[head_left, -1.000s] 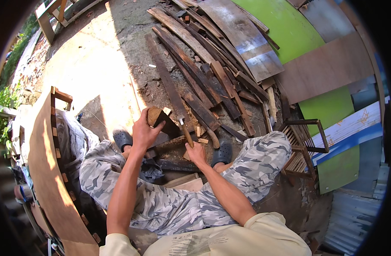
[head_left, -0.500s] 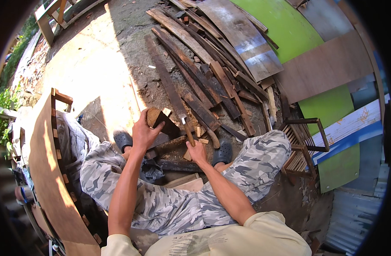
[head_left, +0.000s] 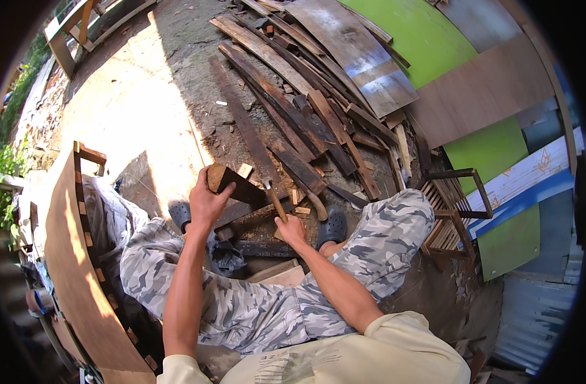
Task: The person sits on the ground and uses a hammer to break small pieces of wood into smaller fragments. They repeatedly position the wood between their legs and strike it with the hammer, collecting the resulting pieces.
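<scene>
1. I have the left hand's (head_left: 206, 200) fingers clamped on a dark wooden block (head_left: 241, 187), near, between the clogs (head_left: 332, 229).
2. Right hand's (head_left: 292, 230) fingers wrap a wooden-handled tool (head_left: 277, 205) beside it.
3. The block has just edged left; I judge both grips still secure.

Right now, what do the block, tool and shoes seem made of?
The block looks like wood, seemingly unfinished: brown cut end, dark, dull side. The tool has a probably wooden handle, brown and plain, and a likely metal part, judging by its shine. The shoes may be foam or rubber: matte, dark, moulded with holes.
</scene>
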`<state>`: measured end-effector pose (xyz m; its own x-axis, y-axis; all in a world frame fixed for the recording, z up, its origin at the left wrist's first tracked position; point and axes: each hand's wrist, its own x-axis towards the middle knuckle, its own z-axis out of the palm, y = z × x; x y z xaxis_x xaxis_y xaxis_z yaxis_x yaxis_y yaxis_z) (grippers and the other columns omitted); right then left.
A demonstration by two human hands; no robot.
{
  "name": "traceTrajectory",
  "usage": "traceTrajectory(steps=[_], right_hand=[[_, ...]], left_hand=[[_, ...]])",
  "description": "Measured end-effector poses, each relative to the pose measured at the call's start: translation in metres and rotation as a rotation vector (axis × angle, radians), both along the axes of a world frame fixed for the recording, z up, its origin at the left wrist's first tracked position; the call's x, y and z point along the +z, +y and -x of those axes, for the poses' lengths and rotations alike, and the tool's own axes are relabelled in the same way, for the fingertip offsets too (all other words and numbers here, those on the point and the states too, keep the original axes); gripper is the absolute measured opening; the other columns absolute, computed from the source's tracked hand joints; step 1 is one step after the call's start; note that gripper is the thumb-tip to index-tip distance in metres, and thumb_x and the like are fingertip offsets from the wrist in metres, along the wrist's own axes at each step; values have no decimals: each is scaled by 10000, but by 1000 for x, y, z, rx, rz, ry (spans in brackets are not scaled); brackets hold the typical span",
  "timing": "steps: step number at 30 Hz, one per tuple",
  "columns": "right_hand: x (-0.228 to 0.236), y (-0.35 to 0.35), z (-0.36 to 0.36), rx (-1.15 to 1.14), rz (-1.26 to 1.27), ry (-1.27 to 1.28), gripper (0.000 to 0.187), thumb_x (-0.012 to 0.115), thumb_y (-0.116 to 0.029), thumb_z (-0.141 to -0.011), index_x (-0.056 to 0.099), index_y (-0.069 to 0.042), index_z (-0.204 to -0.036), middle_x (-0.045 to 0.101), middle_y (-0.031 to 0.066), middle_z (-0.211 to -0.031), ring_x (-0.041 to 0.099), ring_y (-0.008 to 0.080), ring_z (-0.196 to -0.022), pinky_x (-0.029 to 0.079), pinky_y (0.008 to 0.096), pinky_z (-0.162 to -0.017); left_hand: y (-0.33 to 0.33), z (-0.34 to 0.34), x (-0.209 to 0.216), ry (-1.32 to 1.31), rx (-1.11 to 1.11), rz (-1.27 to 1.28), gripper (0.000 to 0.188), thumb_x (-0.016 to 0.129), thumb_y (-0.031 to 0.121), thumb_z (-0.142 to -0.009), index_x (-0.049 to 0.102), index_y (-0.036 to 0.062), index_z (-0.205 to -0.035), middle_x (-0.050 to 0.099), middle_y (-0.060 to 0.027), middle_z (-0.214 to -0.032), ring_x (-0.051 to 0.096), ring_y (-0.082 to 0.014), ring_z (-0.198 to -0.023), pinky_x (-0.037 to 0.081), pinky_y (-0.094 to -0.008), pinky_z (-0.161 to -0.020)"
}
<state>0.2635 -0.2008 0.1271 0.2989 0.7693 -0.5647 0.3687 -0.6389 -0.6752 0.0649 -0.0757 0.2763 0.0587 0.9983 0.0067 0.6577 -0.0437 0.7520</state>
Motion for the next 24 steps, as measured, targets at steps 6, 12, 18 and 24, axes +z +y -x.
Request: traceTrajectory(steps=[6,12,18,24], right_hand=[[25,27,1,-75,-208,73,413,633,-425,-921,692,-18,-942,671,231,-769,671,437,-797,502,490,-713],[-51,-4,-11,72,172,-111,402,632,-415,-906,720,-38,-1013,709,240,-886,684,429,-898,515,502,-784],[25,34,2,-100,-139,21,417,622,-428,-924,711,-21,-944,694,242,-834,675,435,-858,505,501,-753],[-10,26,1,-48,-48,16,418,629,-426,-925,716,-20,-972,701,239,-853,676,431,-884,511,498,-780]], left_hand=[[0,12,-4,14,35,2,636,833,311,-781,548,35,-1278,734,-179,-1005,727,-306,-946,555,-388,-823],[3,13,-4,-34,52,6,646,836,325,-781,553,19,-1275,730,-179,-1036,722,-285,-961,553,-380,-838],[-2,27,-6,-128,105,69,602,842,270,-788,566,-20,-1238,721,-141,-1042,704,-215,-929,547,-338,-830],[-12,52,-16,-235,107,143,517,840,158,-794,572,-47,-1185,707,-134,-1028,685,-189,-927,540,-325,-830]])
